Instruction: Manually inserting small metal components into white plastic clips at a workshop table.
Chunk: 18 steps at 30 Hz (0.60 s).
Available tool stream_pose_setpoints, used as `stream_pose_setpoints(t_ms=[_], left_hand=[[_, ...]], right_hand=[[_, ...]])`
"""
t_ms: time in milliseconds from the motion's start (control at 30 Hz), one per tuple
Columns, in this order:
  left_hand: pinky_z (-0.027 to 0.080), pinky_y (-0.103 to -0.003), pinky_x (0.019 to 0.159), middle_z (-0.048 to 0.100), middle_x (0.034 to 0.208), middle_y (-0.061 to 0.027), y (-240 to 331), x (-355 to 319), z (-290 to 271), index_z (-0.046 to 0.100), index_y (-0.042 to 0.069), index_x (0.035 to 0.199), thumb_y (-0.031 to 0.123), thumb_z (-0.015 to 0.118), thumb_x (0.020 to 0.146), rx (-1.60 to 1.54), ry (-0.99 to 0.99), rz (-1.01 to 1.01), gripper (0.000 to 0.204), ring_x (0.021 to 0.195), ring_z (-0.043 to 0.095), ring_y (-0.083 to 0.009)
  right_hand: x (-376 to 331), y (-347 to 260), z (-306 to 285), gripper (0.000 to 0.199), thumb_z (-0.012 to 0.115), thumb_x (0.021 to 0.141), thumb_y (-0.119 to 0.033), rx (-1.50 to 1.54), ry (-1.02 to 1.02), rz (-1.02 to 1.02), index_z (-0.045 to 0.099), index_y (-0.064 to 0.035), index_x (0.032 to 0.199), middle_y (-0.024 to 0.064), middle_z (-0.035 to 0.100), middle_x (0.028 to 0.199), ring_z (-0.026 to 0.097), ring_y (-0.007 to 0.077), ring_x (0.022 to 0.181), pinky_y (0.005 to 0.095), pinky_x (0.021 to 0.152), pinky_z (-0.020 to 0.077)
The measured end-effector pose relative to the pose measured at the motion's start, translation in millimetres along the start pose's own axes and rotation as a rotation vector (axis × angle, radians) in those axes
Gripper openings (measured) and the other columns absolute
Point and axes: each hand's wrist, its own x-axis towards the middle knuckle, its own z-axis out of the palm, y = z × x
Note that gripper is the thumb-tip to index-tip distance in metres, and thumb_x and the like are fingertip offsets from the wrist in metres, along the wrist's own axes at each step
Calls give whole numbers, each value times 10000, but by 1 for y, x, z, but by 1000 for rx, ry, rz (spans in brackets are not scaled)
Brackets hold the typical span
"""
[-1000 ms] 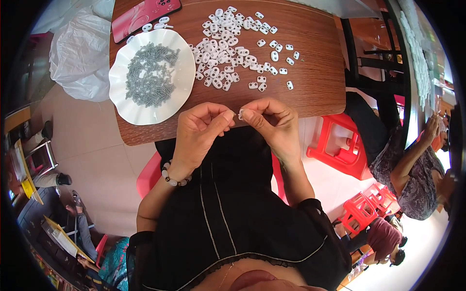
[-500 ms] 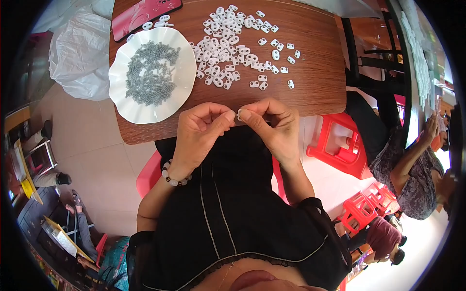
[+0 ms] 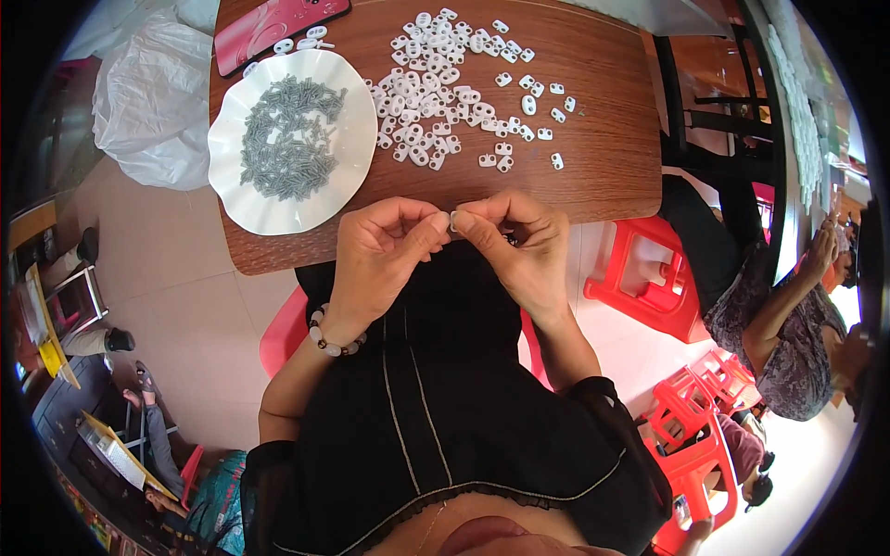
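Note:
Both hands meet just in front of the table's near edge. My right hand [image 3: 521, 243] pinches a small white plastic piece [image 3: 453, 221] between thumb and forefinger, its far part covered by the thumb. My left hand [image 3: 389, 243], with a beaded bracelet at its wrist, is closed in a pinch right against that piece; whatever sits between its fingertips is too small to make out. Beyond the hands lies a loose pile of similar white two-holed plastic pieces [image 3: 428, 93]. On the left a white wavy-rimmed plate [image 3: 348, 176] holds many small grey springs [image 3: 289, 139].
The brown wooden table [image 3: 593, 176] has rounded corners. A pink phone [image 3: 278, 32] lies at its far left, several white pieces beside it. A white plastic bag [image 3: 153, 102] stands left of the table, a red stool [image 3: 649, 278] at its right. Other people sit farther off.
My fingertips have drawn closer together, and the white piece is now more covered. At the lower right, a red stool has shifted into fuller view near another person.

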Motion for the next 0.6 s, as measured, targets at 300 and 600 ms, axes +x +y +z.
stream_pose_setpoints(t_ms=[300, 600], left_hand=[[500, -194, 615, 677, 786, -53, -1, -2, 2, 669, -27, 937, 133, 649, 903, -22, 23, -5, 165, 695, 625, -72], [507, -195, 619, 686, 794, -69, -2, -3, 2, 676, -35, 943, 125, 650, 900, -75, 29, -3, 168, 687, 630, -79]], right_hand=[[-2, 0, 5, 33, 669, 856, -5, 74, 23, -7, 652, 24, 853, 58, 687, 750, 646, 83, 707, 204, 650, 494], [-2, 3, 3, 44, 678, 854, -13, 108, 12, 0, 656, 24, 861, 51, 684, 754, 635, 78, 701, 205, 653, 494]])
